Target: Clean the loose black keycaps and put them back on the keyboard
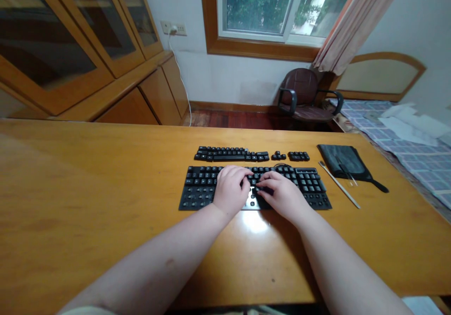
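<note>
Working with both hands at a black keyboard [193, 193], set on the desk [105, 202] between far and near edges. Left grip [231, 188] and right grip [280, 192] both narrow, with fingers bent at the middle keys; not possible to tell whether holding a key. Just beyond, toward the far edge, loose keycaps [230, 157] in rows. Perhaps easy to mix their order by bumping with knuckles, or to break a key by pulling crookedly.
</note>
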A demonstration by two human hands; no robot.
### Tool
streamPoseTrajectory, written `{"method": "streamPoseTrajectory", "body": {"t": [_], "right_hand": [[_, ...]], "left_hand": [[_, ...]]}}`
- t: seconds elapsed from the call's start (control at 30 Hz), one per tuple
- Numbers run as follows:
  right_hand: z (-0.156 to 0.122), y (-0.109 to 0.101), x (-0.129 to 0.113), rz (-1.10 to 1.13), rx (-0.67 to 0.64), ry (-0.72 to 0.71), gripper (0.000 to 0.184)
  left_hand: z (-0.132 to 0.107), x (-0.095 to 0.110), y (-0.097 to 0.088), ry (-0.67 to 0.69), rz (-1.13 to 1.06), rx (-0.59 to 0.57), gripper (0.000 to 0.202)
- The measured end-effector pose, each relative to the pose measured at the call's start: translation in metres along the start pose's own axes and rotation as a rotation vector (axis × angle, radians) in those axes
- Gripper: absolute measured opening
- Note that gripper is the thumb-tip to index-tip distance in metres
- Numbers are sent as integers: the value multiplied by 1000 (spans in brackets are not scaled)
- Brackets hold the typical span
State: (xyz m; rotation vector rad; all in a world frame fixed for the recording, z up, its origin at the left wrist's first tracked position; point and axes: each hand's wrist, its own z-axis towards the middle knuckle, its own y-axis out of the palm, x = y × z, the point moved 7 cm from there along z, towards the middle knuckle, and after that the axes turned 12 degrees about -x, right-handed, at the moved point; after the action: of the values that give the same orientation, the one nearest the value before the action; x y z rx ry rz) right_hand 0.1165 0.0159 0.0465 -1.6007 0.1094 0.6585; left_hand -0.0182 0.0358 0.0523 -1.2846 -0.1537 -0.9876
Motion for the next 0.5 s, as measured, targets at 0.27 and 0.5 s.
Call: {"method": "streamPoseTrajectory", "body": {"t": [0.27,0.5], "right_hand": [[3,8,4,-15,-25,5,13],[0,10,0,-107,-44,66,15]], "left_hand": [[1,-3,2,-11,-17,-18,23],[1,-4,9,-36,26,-77,24]]}}
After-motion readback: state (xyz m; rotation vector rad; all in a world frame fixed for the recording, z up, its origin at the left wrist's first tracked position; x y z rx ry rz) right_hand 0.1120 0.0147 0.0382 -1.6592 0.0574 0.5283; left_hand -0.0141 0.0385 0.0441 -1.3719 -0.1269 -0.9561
